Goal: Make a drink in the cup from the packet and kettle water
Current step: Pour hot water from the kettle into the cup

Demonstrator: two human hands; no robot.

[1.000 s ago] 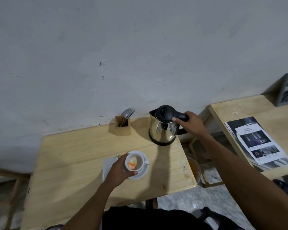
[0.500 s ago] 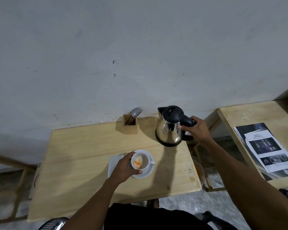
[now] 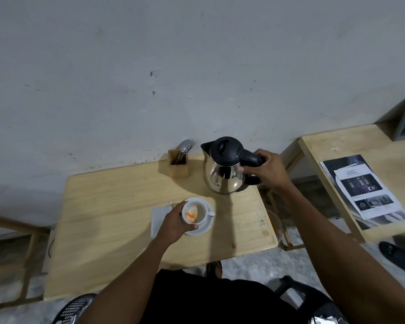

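Observation:
A white cup (image 3: 200,210) stands on a white saucer (image 3: 207,226) near the middle of the wooden table (image 3: 103,218). Inside the cup leans a pale packet with an orange mark (image 3: 191,213). My left hand (image 3: 175,224) wraps the cup's left side. A steel kettle (image 3: 222,176) with a black lid stands at the table's back right, its spout pointing left. My right hand (image 3: 269,170) grips the kettle's black handle. The kettle looks upright, its base at the table top.
A wooden holder with spoons and forks (image 3: 178,163) stands left of the kettle by the wall. A white napkin (image 3: 158,218) lies left of the saucer. A second table (image 3: 337,146) at the right carries printed sheets (image 3: 365,188). A sandal (image 3: 398,258) lies on the floor.
Both hands keep their holds on the cup and the kettle handle. The packet in the cup has shifted slightly. The view has moved a little; the kettle stays in place.

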